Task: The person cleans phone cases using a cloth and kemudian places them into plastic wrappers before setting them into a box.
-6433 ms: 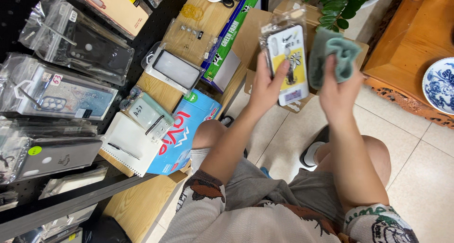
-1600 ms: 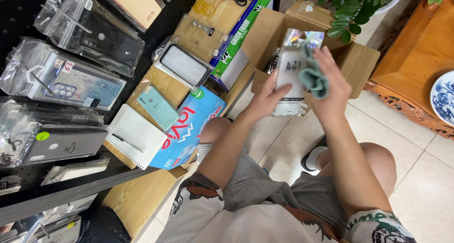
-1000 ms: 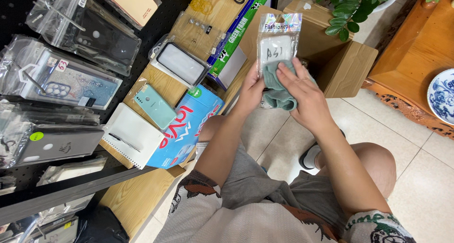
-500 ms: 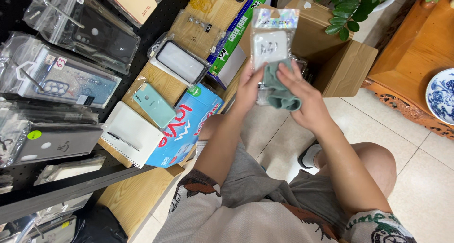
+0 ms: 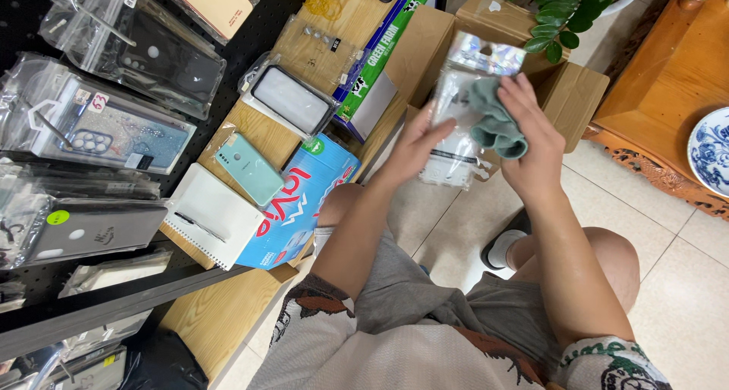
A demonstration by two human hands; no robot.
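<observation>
On the wooden worktop [image 5: 228, 132] I see a mint phone case [image 5: 249, 169] beside a white notebook [image 5: 215, 215] and a blue box [image 5: 300, 208]. Bagged cases [image 5: 114, 124] hang on the black pegboard [image 5: 266, 25]. Open cardboard box [image 5: 566, 94], potted plant [image 5: 569, 10], blue-patterned plate [image 5: 710, 151].

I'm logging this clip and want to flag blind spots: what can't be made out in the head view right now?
- Contents of the clear packet: hidden by the green cloth, the left hand and glare.
- Right hand palm side: faces away from the camera.
- Open cardboard box interior: blocked by hands and packet.
- Blue patterned plate: cut off by the right edge.
- Hanging phone cases: details blurred behind shiny bags.
</observation>
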